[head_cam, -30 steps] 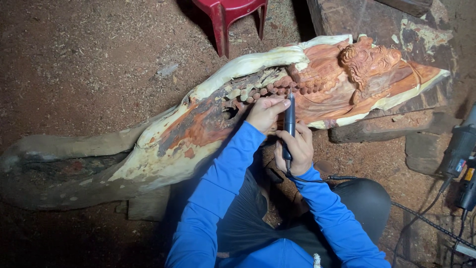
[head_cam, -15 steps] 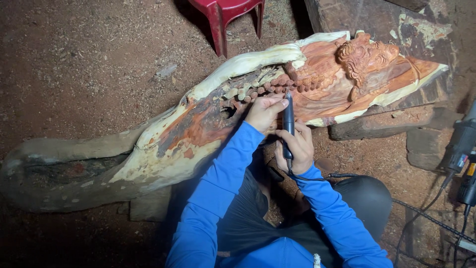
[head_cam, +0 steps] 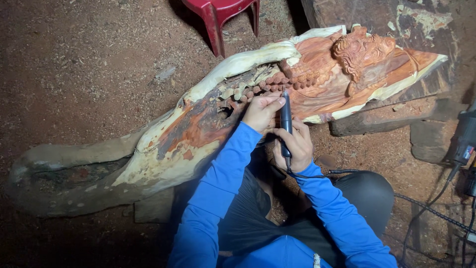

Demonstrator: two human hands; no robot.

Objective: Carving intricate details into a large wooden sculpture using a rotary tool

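Observation:
A long, reddish wood carving (head_cam: 198,129) with a pale outer edge lies on the dirt floor, a carved figure's head at its right end. My right hand (head_cam: 297,146) grips a slim black rotary carving tool (head_cam: 286,121), its tip touching a row of carved beads on the wood. My left hand (head_cam: 262,110) rests on the carving just left of the tool tip, fingers against the tool's shaft. Both arms wear blue sleeves. A black cable (head_cam: 347,172) runs from the tool to the right.
A red plastic stool (head_cam: 218,15) stands at the top. Wood blocks (head_cam: 377,119) prop the carving's right end. A grey power tool (head_cam: 466,139) and cables lie at the right edge. Sawdust covers the dirt floor (head_cam: 84,64). My knee (head_cam: 367,191) is below the carving.
Both hands and the tool stay at the same spot on the beads. The view has shifted only slightly.

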